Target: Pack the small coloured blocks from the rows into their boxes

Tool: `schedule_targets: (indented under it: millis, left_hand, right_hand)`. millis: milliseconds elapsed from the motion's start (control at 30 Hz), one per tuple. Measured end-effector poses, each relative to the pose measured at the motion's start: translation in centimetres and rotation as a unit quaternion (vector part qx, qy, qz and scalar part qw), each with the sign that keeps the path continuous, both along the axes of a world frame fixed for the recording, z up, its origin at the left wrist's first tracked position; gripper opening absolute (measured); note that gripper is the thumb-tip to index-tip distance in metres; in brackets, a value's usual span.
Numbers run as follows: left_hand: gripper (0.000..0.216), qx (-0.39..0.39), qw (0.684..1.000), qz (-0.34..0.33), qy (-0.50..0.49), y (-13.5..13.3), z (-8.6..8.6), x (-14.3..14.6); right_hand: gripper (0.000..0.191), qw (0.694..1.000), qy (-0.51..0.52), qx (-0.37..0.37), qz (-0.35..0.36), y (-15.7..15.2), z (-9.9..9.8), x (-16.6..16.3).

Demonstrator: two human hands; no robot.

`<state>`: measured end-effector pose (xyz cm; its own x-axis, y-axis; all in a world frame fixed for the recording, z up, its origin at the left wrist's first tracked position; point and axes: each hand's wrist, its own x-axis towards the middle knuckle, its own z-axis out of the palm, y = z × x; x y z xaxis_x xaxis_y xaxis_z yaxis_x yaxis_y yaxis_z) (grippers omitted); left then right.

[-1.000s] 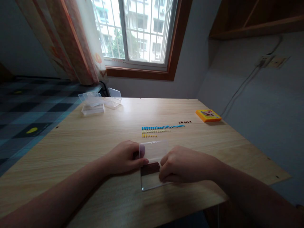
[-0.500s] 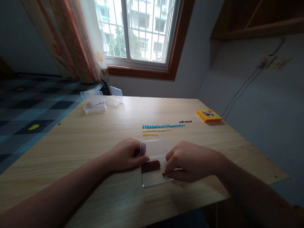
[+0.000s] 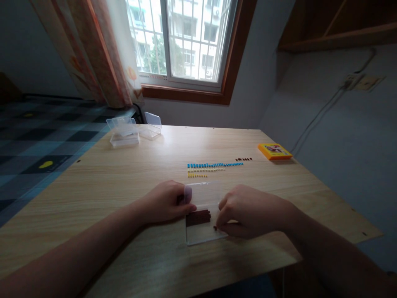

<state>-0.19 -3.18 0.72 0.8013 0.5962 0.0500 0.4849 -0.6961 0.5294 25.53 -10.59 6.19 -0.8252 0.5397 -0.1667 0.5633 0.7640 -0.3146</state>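
Observation:
In front of me lies a clear plastic box (image 3: 201, 237) with its lid raised at the far side. The thumb and fingers of my left hand (image 3: 167, 200) grip its left edge. Inside, on the left, a block of dark brown pieces (image 3: 197, 218) is packed together. My right hand (image 3: 248, 211) reaches over the box's right side, fingers curled into a pinch. At its fingertips shows a small brown piece (image 3: 215, 228); the fingers partly hide it.
Beyond the box are rows of small blue pieces (image 3: 204, 165), cream pieces (image 3: 206, 170) and yellow pieces (image 3: 197, 176). A few brown pieces (image 3: 244, 159) lie farther right, near an orange-yellow box (image 3: 274, 151). Clear open boxes (image 3: 124, 140) stand at the table's far left.
The view has shifted slightly. Both hands keep nearly the same pose, and a bit more of the small brown piece shows at my right fingertips.

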Motion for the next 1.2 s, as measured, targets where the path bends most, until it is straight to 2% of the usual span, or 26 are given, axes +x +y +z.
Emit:
schedule_targets:
  millis: [333, 467, 667, 900, 1200]
  left_hand:
    - [0.029, -0.003, 1.000, 0.002, 0.004, -0.14, 0.31, 0.24]
    - [0.030, 0.004, 1.000, -0.003, -0.002, -0.11, 0.22, 0.20]
    - [0.031, 0.007, 1.000, -0.002, 0.003, -0.07, 0.22, 0.19]
    - [0.029, 0.009, 1.000, 0.001, 0.008, -0.19, 0.35, 0.29]
    - [0.029, 0.007, 1.000, 0.000, 0.003, -0.25, 0.51, 0.30]
  right_hand:
    - [0.024, 0.999, -0.016, -0.010, -0.029, 0.31, -0.19, 0.04]
    - [0.022, 1.000, -0.023, -0.002, -0.015, 0.28, 0.04, 0.14]
    - [0.020, 0.999, -0.005, -0.031, 0.002, 0.19, -0.33, -0.09]
    - [0.022, 1.000, -0.009, 0.006, -0.006, 0.19, -0.06, -0.06]
    - [0.023, 1.000, 0.007, 0.004, 0.014, 0.11, -0.30, -0.03]
